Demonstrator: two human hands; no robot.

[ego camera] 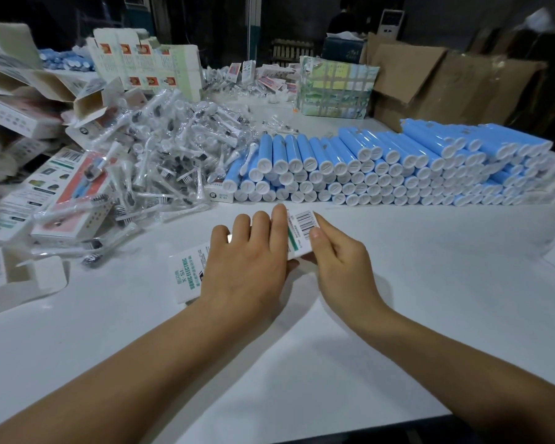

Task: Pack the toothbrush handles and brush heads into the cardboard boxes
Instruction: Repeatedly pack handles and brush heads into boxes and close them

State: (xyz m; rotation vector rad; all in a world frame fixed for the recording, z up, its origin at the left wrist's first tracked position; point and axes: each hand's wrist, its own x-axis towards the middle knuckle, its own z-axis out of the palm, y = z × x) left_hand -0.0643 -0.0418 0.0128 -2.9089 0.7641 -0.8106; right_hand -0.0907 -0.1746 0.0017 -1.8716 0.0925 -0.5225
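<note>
The left hand (250, 261) covers the middle of the cardboard box (186, 277), hiding most of its print. The right hand (337, 257) hides the box's near corner. Both forearms leave the picture's bottom edge.

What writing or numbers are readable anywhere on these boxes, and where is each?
"SONIC ELECTRIC": green, on the box under the hands.
"X S1": same box, beside that line.
"1S X": end of a small box by the blue handles.
Barcode on the held box: digits too small to read.
Other print on that box and on the piled boxes at left: blurred.
</note>
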